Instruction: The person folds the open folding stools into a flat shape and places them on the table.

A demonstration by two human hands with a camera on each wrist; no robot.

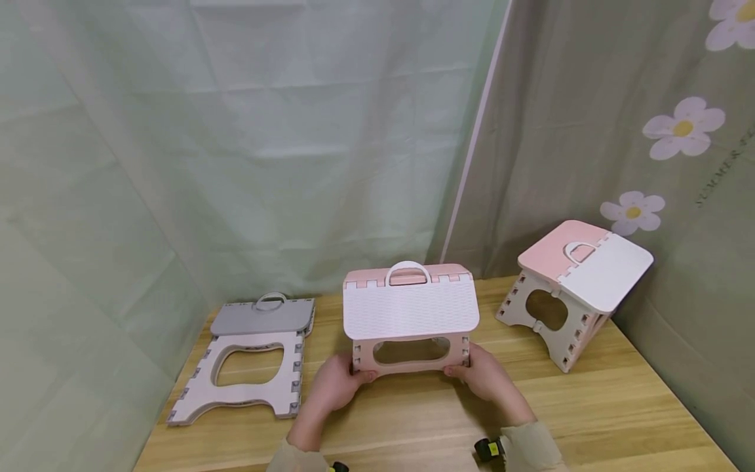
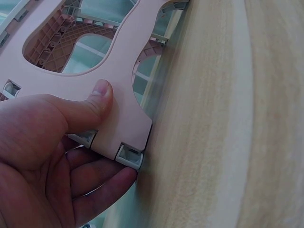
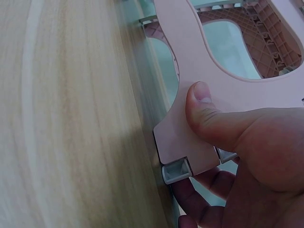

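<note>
A folding step stool (image 1: 411, 311) with a white and pink top, a white carrying handle and pink legs stands unfolded in the middle of the table. My left hand (image 1: 339, 383) grips the lower left of its near leg panel, thumb on the front face, fingers curled behind the edge. On the opposite side my right hand (image 1: 486, 373) holds the lower right corner the same way. Both wrist views show a thumb pressed on the pink panel (image 2: 114, 114) close to the wooden surface. Whether the feet touch the table I cannot tell.
A grey and white folding stool (image 1: 250, 393) lies on the wooden table (image 1: 407, 419) at the left, apparently flattened. At the right, another stool (image 1: 607, 269) with a pink and white top stands unfolded. Curtains (image 1: 307, 144) hang behind and beside the table.
</note>
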